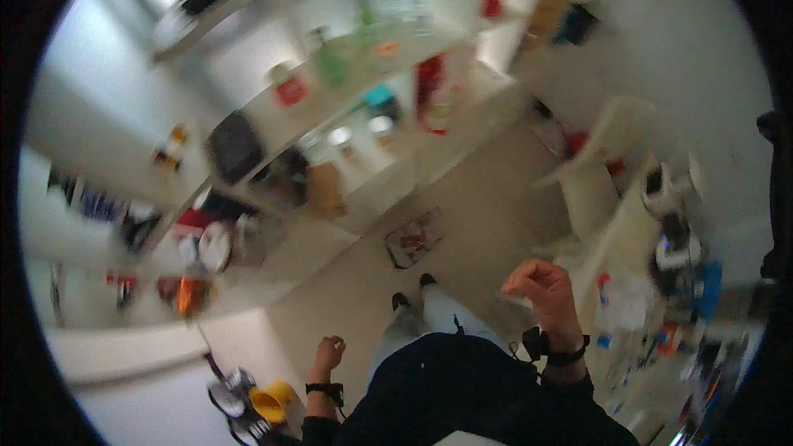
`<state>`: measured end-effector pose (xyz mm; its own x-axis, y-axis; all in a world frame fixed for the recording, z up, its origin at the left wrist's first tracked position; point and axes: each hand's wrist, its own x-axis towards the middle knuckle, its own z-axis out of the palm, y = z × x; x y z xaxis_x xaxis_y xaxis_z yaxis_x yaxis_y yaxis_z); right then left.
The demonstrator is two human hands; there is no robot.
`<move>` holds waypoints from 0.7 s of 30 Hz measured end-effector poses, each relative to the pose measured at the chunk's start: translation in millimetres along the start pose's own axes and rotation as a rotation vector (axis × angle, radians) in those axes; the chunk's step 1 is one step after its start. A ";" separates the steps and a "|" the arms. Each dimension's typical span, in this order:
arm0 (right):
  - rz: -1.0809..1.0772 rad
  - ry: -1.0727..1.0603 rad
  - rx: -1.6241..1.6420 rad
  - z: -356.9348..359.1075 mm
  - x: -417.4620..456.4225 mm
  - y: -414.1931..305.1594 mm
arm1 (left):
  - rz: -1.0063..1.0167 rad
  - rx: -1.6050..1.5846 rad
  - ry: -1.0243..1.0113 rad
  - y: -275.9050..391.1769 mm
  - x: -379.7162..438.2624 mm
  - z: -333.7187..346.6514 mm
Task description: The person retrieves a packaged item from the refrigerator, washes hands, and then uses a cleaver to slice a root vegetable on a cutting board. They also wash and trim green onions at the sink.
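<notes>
My left hand (329, 353) hangs low with its fingers curled, and nothing shows in it. It is nearest to a yellow cup-shaped object (272, 401) on a white surface at the lower left. My right hand (544, 290) is raised beside the cluttered table on the right, fingers bent inward. A pale streak lies by its fingertips, and blur hides whether the hand holds anything. Each wrist wears a black strap with a small device. On the floor ahead of my shoes lies a flat, dark-edged item with a reddish middle (414, 240).
Shelves (384, 176) along the left hold bottles, jars and a brown box (325, 189). A pale chair (591, 167) stands at the right, near a long table (610, 260) with tools and small parts. Bare floor (489, 198) runs between them. The whole view is blurred.
</notes>
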<state>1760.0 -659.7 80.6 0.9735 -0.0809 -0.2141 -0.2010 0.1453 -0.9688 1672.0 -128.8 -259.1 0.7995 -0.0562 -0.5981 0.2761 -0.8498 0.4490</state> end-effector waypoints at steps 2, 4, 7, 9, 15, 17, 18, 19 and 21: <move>0.013 -0.203 -0.020 39.4 23.6 4.4 | -0.193 -0.095 0.014 -9.2 -33.5 15.9; 0.037 -0.428 -0.074 81.4 38.1 10.6 | -0.304 -0.238 0.177 -28.7 -83.2 34.5; 0.111 -0.668 -0.164 129.6 42.8 33.8 | -0.386 -0.398 0.321 -39.4 -170.1 76.6; 0.135 -0.796 -0.220 162.7 66.7 58.1 | -0.502 -0.429 0.336 -33.2 -212.8 77.6; 0.062 -0.999 -0.273 281.8 40.6 82.8 | -0.829 -0.625 0.278 -45.9 -310.6 175.4; 0.049 -1.049 -0.251 325.8 19.3 111.6 | -0.774 -0.518 0.476 -77.3 -325.4 218.9; 0.042 -1.067 -0.265 343.9 6.9 118.2 | -0.766 -0.576 0.507 -77.1 -329.1 222.7; 0.030 -1.077 -0.272 362.5 -6.9 123.7 | -0.750 -0.625 0.541 -78.8 -329.7 206.8; 0.110 -1.191 -0.280 400.8 -40.4 126.4 | -0.802 -0.714 0.550 -92.3 -344.9 191.2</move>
<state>1739.1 -242.9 17.0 0.4125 0.8907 -0.1909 -0.1622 -0.1344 -0.9776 1268.7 -131.1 -221.2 0.3376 0.7334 -0.5900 0.8921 -0.0492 0.4492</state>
